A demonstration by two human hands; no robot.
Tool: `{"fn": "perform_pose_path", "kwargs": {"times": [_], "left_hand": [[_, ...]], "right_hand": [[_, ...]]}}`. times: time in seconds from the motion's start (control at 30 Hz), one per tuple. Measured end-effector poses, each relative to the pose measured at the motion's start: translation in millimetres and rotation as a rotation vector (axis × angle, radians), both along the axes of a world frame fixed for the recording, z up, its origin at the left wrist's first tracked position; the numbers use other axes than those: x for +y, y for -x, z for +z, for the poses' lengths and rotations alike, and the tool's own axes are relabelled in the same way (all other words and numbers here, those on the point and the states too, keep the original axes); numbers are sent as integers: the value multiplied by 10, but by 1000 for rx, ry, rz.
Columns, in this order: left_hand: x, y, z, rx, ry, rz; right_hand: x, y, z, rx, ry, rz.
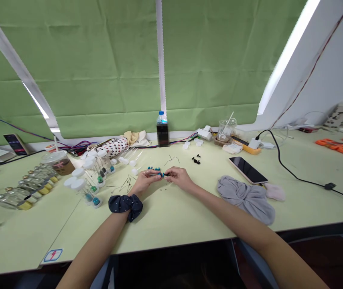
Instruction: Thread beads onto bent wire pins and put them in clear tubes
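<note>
Over the middle of the table, my left hand (144, 180) and my right hand (179, 177) meet with their fingers pinched at a small blue piece (163, 175). Its exact kind is too small to tell, and a dark end shows by the right fingertips. A thin wire appears to run along the left fingers. More small blue pieces (157, 169) lie just behind the left hand. Bent thin metal wires (126, 184) are scattered left of it, with others (172, 160) behind the hands. Small black parts (195, 161) lie beyond my right hand.
Clear white-capped tubes (78, 185) with blue and green pieces stand at left, beside a row of glass bottles (28, 188) and a drink cup (59, 162). A water bottle (163, 132) stands at the back. A phone (248, 169) and grey cloth (245, 198) lie right.
</note>
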State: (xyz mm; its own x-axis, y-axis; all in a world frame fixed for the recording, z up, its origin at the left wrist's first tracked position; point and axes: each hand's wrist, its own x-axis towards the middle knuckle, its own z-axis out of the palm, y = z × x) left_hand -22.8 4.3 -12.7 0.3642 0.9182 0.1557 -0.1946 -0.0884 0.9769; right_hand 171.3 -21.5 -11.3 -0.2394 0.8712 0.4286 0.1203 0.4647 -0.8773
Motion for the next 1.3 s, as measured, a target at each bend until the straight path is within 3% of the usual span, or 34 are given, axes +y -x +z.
{"fn": "perform_pose_path", "kwargs": {"times": [0.43,1.0,1.3], "left_hand": [[-16,-15,23,63,-108,53],[-32,-29,33,113,-158,76],[-28,-28,37,106,-151,83]], "right_hand": [[-32,14,57,194,197,60],[-6,2,29,212,281,39],[2,1,25,291,306,102]]}}
